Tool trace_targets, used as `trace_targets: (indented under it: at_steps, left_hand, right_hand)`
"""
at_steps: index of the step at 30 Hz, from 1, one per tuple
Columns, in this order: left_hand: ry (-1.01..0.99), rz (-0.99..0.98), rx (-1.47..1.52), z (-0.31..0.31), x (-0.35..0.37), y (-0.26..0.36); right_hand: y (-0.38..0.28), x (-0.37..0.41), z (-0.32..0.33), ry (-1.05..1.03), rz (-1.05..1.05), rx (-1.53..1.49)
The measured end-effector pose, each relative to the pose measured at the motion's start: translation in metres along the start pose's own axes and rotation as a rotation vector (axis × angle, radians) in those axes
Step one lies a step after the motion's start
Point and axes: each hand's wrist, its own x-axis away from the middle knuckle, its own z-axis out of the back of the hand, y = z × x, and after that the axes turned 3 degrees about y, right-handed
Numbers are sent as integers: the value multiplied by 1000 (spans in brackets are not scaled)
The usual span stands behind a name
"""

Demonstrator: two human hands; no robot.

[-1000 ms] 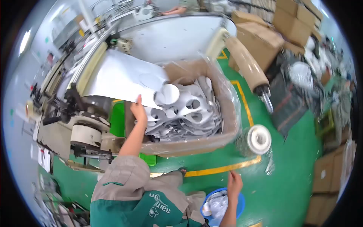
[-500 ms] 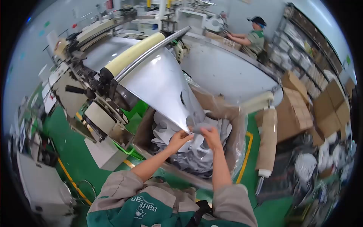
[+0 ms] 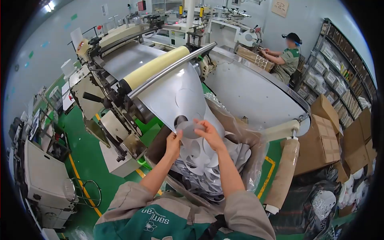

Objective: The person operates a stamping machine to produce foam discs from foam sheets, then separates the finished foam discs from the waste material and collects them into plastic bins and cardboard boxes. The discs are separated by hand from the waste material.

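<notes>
Over the scrap box [image 3: 230, 120], left hand [image 3: 174, 141] and right hand [image 3: 211, 135] grip a disc [image 3: 189, 129] by its edges.

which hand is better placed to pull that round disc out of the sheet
Probably the right hand: its fingertips pinch the disc, while the left hand sits lower against the sheet.

In the cardboard box [image 3: 235, 120], the heaped punched sheet [image 3: 200, 162] hides the bottom; forearms [image 3: 226, 168] cover its near wall.
</notes>
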Motion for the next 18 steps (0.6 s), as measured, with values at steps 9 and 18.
trace_targets:
  at_steps: [9, 18]
  left_hand:
    - [110, 105, -165, 30, -38, 18]
    - [-128, 292, -45, 38, -29, 20]
  right_hand:
    - [131, 111, 108, 875, -219, -801]
    - [38, -39, 6, 84, -325, 131]
